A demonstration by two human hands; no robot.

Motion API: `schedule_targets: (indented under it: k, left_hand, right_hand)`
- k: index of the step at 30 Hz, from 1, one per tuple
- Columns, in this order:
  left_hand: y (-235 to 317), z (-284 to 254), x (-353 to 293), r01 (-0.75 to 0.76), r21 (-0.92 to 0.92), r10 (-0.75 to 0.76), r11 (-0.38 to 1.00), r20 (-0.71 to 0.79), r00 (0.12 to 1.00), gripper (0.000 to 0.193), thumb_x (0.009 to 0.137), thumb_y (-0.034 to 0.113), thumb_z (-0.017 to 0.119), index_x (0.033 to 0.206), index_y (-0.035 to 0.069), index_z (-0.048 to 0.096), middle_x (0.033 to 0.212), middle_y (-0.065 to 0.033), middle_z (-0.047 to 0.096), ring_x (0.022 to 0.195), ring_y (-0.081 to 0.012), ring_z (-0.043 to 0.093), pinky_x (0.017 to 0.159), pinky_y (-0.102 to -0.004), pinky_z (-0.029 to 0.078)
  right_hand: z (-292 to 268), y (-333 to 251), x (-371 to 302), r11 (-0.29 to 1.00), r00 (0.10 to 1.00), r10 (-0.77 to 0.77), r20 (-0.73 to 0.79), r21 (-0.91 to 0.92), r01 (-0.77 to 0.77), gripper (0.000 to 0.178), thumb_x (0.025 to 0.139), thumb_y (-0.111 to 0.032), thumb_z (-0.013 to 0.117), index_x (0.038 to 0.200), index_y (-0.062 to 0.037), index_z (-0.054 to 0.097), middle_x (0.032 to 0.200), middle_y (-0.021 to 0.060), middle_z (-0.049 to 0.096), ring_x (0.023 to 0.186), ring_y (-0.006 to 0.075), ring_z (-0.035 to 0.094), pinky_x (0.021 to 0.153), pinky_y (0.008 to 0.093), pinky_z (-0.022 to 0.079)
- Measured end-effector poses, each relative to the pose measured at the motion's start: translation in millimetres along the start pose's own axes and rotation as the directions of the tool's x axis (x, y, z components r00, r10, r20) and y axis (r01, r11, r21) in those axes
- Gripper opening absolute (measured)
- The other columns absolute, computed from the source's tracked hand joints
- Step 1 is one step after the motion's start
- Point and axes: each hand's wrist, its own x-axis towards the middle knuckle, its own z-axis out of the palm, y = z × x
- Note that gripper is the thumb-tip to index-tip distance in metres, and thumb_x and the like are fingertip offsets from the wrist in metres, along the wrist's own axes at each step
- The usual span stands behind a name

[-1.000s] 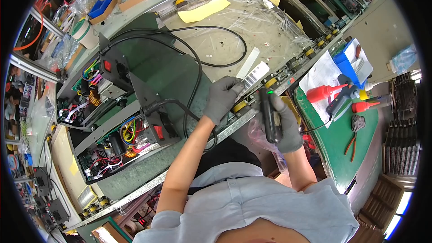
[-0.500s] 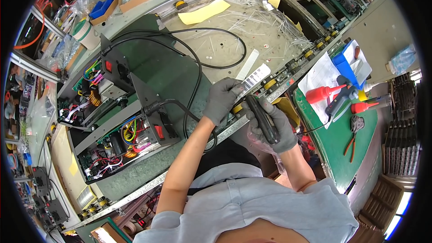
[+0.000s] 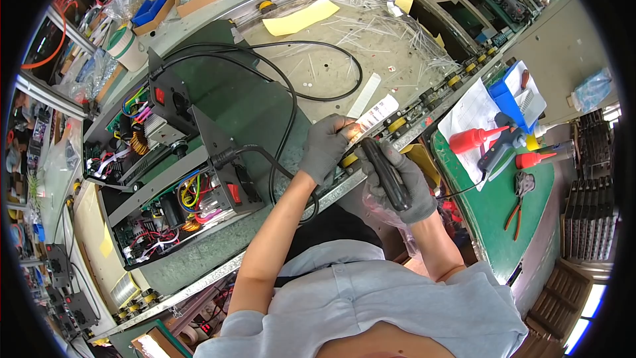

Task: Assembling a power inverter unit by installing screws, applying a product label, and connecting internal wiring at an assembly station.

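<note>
My gloved left hand (image 3: 324,149) pinches a white label strip (image 3: 379,113) printed with barcodes between thumb and fingers. A warm glow lights the strip's lower end and the thumb. My gloved right hand (image 3: 417,189) is wrapped round a black handheld barcode scanner (image 3: 386,176), its far end close to the label. Left of my hands stand two open metal housings, an upper one (image 3: 173,109) and a lower one (image 3: 213,166), with red switches, coils and coloured wires showing. A black power cable (image 3: 295,93) loops from them across the bench and passes by my left wrist.
Yellow paper (image 3: 301,16) and scattered clear plastic strips lie on the far bench. At right, a green table (image 3: 507,225) carries red bottles (image 3: 476,139), a blue bin (image 3: 513,96), paper sheets and orange-handled pliers (image 3: 513,217). Rollers (image 3: 397,124) line the bench edge.
A warm glow has appeared on the label and my left thumb. Both hands keep nearly the same place and grip.
</note>
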Motion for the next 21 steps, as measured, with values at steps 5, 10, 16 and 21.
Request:
schedule_targets:
  k: [5,10,16,21]
  left_hand:
    - [-10.5,1.6,1.0,-0.019,-0.040,0.017,0.999,-0.033,0.999,0.024,0.083,0.020,0.063,0.095,0.000,0.066,0.081,-0.0090,0.064,0.072,-0.0120,0.057,0.068,-0.0259,0.045]
    - [-1.4,2.4,-1.2,0.025,-0.052,-0.027,0.998,-0.031,0.999,0.022,0.082,0.019,0.063,0.091,-0.001,0.065,0.079,-0.0095,0.063,0.071,-0.0123,0.057,0.067,-0.0267,0.045]
    - [3.0,1.8,-2.4,0.013,-0.072,-0.016,0.997,-0.028,0.999,0.021,0.082,0.018,0.063,0.088,-0.002,0.065,0.077,-0.0094,0.063,0.069,-0.0120,0.056,0.066,-0.0269,0.045]
    - [3.4,0.9,-2.3,0.016,-0.033,-0.017,0.999,-0.046,0.999,0.021,0.082,0.019,0.063,0.089,-0.001,0.065,0.077,-0.0087,0.063,0.069,-0.0120,0.057,0.066,-0.0272,0.045]
  right_hand:
    - [-8.0,1.8,2.3,0.997,0.999,-0.020,0.040,0.079,0.017,0.045,0.092,-0.033,0.050,0.118,0.0043,0.049,0.084,0.0143,0.063,0.062,0.0198,0.064,0.048,0.0271,0.055]
    - [-2.2,-0.2,-0.5,0.998,1.000,-0.020,-0.002,0.062,0.020,0.044,0.092,-0.037,0.050,0.116,-0.0002,0.054,0.083,0.0117,0.063,0.059,0.0156,0.063,0.048,0.0240,0.054]
    - [-10.6,-0.3,0.4,0.967,0.987,-0.040,0.153,0.255,0.000,0.050,0.094,-0.030,0.046,0.123,0.0107,0.040,0.089,0.0196,0.062,0.071,0.0266,0.067,0.054,0.0338,0.059]
    - [20.6,-4.8,-15.1,0.894,0.961,-0.250,-0.122,-0.409,0.180,0.049,0.089,-0.030,0.054,0.123,0.0035,0.045,0.088,0.0108,0.062,0.068,0.0154,0.062,0.055,0.0228,0.051]
